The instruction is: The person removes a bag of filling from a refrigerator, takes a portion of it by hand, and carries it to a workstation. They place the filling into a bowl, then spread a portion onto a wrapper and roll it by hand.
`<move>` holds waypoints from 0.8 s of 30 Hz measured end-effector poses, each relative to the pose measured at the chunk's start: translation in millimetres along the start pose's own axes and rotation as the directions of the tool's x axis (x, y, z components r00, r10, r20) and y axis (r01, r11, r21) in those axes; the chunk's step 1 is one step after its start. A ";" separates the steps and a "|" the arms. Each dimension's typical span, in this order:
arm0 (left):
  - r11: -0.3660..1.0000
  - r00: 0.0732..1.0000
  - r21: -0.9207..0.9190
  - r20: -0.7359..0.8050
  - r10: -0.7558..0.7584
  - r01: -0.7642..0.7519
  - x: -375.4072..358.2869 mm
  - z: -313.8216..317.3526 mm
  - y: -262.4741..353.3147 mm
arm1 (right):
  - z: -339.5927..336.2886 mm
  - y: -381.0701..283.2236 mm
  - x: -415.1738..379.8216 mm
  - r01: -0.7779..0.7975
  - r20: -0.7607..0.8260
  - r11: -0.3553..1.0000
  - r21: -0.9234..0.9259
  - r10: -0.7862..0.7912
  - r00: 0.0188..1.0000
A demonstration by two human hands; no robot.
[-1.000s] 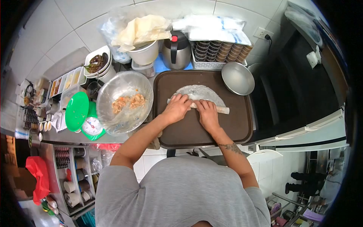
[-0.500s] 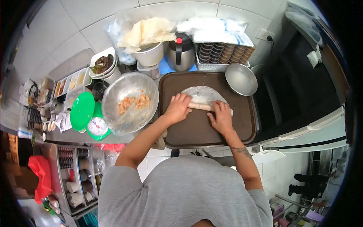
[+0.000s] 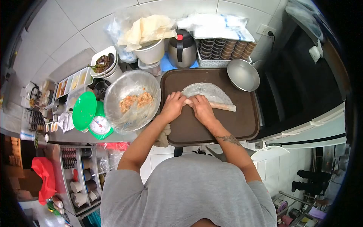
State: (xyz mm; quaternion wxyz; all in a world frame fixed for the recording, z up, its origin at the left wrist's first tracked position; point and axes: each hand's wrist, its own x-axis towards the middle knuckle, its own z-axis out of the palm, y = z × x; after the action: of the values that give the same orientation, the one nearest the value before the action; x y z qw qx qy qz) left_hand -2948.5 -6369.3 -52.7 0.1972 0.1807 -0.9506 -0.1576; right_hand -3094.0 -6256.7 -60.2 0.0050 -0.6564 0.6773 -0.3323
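Hands are now bunched together at the left end of the roll. The left hand [image 3: 173,106] and right hand [image 3: 201,108] are pressed side by side, fingers curled down onto the rice-paper roll [image 3: 211,104]; half a second ago the right hand was spread further along toward the roll's right end, which is now left bare and pokes out past the fingertips. Fingers appear pressed together, not pinching, though the exact grip is hidden under the knuckles. The unrolled part of the wrapper [image 3: 208,92] lies flat just beyond the fingertips, a half-moon on the brown tray [image 3: 242,125]. Judged from this, the roll has been advanced a little and its left end is being tucked or tightened; more wrapper is still left to take up. To the left of the left hand's fingers, the plastic-lined bowl [image 3: 113,113] with filling [image 3: 135,100] is seen; a small metal bowl [image 3: 242,74] sits beyond the right fingers, well apart.
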 end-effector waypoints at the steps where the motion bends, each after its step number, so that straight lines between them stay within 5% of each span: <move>1: 1.000 1.000 0.007 0.000 0.004 -0.004 1.6 -2.1 1.4 | -2.5 -1.3 -0.8 -0.005 0.006 1.000 0.013 0.005 1.000; 4: 0.999 0.994 -0.026 -0.109 0.024 -0.027 3.5 -11.7 16.5 | -5.8 0.1 -2.2 -0.014 -0.001 0.999 0.031 0.014 1.000; 14: 0.998 0.999 0.031 -0.009 0.053 -0.052 3.4 -7.3 7.5 | -25.2 1.4 -8.8 0.013 -0.095 0.999 0.037 -0.009 0.995; 19: 0.995 0.994 -0.032 -0.059 0.089 -0.091 11.5 -9.1 26.3 | -38.2 24.2 -25.3 -0.096 0.002 0.994 -0.053 0.096 0.995; 24: 0.991 0.991 0.058 0.058 0.118 -0.121 9.8 -1.6 14.8 | -46.7 20.2 -26.1 -0.118 0.085 0.992 -0.037 0.121 0.989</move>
State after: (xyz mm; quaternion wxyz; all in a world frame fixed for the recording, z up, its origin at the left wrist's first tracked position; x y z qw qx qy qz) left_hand -2960.4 -6360.6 -42.6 0.1747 0.1249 -0.9691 -0.1211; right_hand -3128.9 -6214.3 -44.2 0.0439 -0.6285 0.7198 -0.2914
